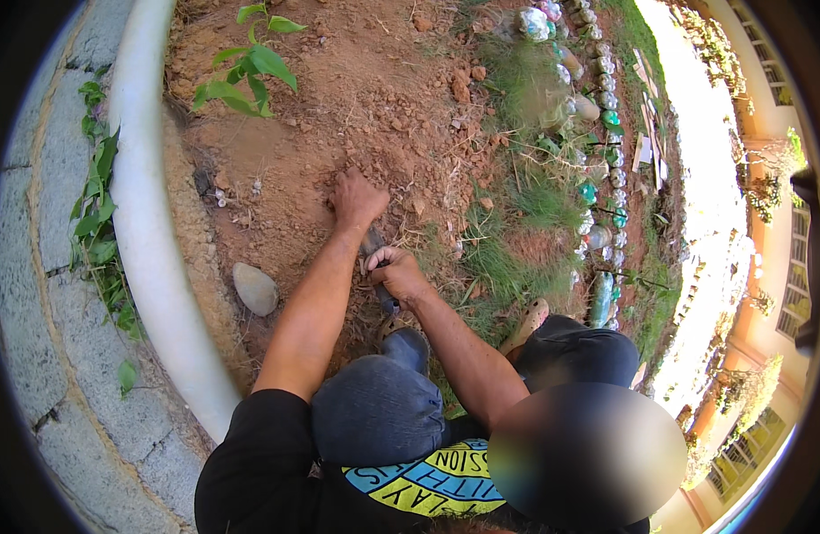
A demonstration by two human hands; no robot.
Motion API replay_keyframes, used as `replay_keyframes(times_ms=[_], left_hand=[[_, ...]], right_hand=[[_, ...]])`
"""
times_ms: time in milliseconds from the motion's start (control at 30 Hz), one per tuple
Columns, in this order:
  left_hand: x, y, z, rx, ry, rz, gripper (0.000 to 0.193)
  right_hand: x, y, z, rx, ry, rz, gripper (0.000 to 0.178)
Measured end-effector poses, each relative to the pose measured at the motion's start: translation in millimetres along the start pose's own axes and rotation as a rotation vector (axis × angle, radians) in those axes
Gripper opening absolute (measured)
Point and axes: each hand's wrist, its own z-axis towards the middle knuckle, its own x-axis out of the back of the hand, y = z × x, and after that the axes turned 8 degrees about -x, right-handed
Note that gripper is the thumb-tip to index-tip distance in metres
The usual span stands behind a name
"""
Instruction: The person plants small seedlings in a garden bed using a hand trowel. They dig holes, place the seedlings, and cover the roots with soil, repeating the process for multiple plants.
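Note:
My left hand [357, 199] is pressed down on the loose reddish soil [339, 116], its fingers curled in and mostly hidden beneath it. Just nearer to me, my right hand [398, 274] is closed around a dark hand tool [387, 298] that looks like a trowel. The tool's greyish upper part runs forward beside my left wrist, and its far end cannot be made out. The handle's butt points back toward my shoe. Dry grass and small clods lie around both hands.
A smooth stone [255, 289] sits left of my forearm. Beyond it curves a pale rounded border [147, 178] beside a grey block surface [80, 231]. A leafy young plant [250, 71] grows at the far left. Grass [508, 249] and rows of stuffed plastic bottles [603, 298] stand right.

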Motion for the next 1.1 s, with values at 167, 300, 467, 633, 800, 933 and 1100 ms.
replay_keyframes(times_ms=[167, 300, 467, 633, 800, 933, 1100], left_hand=[[4.7, 11.5, -2.0, -0.1, -0.051, 0.004, 0.059], [-0.6, 22.1, -11.5, -0.261, -0.001, -0.052, 0.055], [0.4, -3.1, -17.4, -0.507, 0.347, -0.376, 0.046], [0.9, -47.8, -4.2, -0.153, 0.379, -0.388, 0.049], [1.9, -68.5, -1.3, -0.178, 0.394, -0.481, 0.051], [6.8, -61.5, -13.6, -0.128, 0.348, -0.514, 0.052], [1.8, -54.0, -33.5, -0.168, 0.322, -0.637, 0.052]], right_hand=[[4.2, -15.7, -8.1, 0.095, 0.006, 0.208, 0.023], [16.9, -12.6, -16.3, 0.179, 0.008, 0.227, 0.024], [38.8, -17.6, -24.4, 0.325, -0.01, 0.297, 0.025], [24.0, -16.3, -18.4, 0.104, -0.22, 0.265, 0.029], [6.6, -22.5, 26.5, -0.01, -0.155, 0.465, 0.023], [-0.6, -35.3, 37.3, 0.066, -0.073, 0.289, 0.022], [-14.4, -18.6, 16.3, 0.165, -0.03, 0.356, 0.023]])
